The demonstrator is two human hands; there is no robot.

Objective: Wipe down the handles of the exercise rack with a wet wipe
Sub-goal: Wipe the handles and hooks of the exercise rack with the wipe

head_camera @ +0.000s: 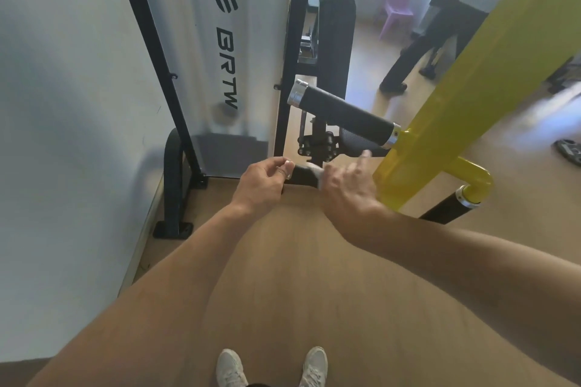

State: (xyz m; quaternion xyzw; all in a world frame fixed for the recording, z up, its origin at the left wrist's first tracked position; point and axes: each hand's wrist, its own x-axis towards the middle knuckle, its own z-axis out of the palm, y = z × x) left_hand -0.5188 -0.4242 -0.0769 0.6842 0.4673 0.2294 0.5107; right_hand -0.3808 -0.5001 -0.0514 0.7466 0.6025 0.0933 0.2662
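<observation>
wet wipe point(315, 170) pinched between both hands' grips.

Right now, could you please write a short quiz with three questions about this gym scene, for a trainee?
1. True or false: the right hand presses a white wipe against a black handle.
2. What colour is the rack's slanted frame post? A) red B) yellow C) blue
3. Fill in: the upper black grip has shiny ____ caps at both ends.

Key
1. True
2. B
3. Metal. The left hand steadies the low handle's other end with its fingertips.
</observation>
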